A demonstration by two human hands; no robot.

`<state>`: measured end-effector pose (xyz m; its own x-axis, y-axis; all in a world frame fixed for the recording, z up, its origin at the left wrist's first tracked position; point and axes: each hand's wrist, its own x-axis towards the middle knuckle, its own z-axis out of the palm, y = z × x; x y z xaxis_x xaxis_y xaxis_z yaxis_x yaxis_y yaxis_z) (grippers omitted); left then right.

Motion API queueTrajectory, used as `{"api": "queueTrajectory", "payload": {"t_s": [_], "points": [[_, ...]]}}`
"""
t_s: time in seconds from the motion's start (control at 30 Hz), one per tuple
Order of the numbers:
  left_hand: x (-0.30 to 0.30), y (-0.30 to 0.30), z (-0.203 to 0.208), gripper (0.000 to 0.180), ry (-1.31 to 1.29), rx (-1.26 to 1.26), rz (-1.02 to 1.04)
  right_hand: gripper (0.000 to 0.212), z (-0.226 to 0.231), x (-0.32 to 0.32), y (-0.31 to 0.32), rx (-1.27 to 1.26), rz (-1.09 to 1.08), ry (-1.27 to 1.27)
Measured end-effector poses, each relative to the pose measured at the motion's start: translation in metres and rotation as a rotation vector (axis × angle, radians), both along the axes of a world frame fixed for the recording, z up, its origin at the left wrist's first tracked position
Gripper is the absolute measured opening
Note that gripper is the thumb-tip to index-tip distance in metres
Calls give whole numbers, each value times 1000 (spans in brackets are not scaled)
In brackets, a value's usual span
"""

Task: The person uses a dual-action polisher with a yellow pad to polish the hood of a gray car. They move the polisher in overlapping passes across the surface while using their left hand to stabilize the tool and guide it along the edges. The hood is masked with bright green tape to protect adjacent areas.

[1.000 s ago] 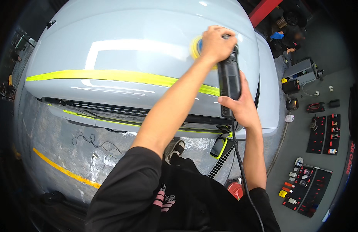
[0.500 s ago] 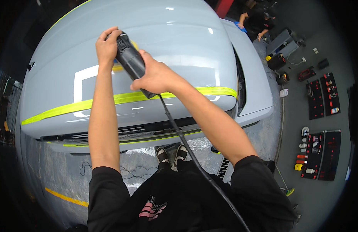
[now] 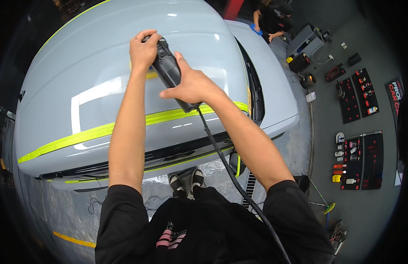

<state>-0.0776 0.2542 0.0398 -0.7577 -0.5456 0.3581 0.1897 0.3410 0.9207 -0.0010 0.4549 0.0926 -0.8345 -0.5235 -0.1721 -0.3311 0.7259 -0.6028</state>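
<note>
Polisher (image 3: 169,70): black, long-bodied, over the broad pale grey panel (image 3: 191,48) of a car, lying aslant with its head end away from the wearer. We make out a slice of yellow pad (image 3: 151,75) beneath, at the panel surface; most of it is hidden by the tool and the left wrist.

Left hand (image 3: 143,49): fingers curled over the polisher's head end, gripping. Right hand (image 3: 193,83): wrapped about the rear of the body, thumb on one side, fingers along the other; grasp firm as far as we can see.

From the rear end a black cord (image 3: 230,171) runs back between the forearms and over the wearer's dark clothing. Just beyond the tool's tail we note yellow-green tape (image 3: 85,137) along the panel's near edge.

Below, sandals (image 3: 197,178) on the floor, a slotted drain (image 3: 248,190) near them. Farther off, upper right, we log a co-worker (image 3: 276,20) in black, one hand at a blue cloth (image 3: 256,30) on the car. Right wall: dark boards (image 3: 373,160), bottles (image 3: 339,166) ranged beside and on them.
</note>
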Motion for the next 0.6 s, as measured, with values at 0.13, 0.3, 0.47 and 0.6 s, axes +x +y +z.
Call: {"api": "queueTrajectory", "payload": {"t_s": [0.13,0.3,0.47,0.6], "points": [[-17,51,0,36,26,-39,-33,124,-6,-13,42,-20,-60,-3],[-39,113,-9,35,18,-93,-112,121,-6,-12,91,-31,-192,-8],[-52,168,-3,38,-66,-269,-195,125,-22,-20,133,-75,-265,94],[10,265,44,41,170,-575,-436,111,-57,-40,208,-134,-231,54]]}}
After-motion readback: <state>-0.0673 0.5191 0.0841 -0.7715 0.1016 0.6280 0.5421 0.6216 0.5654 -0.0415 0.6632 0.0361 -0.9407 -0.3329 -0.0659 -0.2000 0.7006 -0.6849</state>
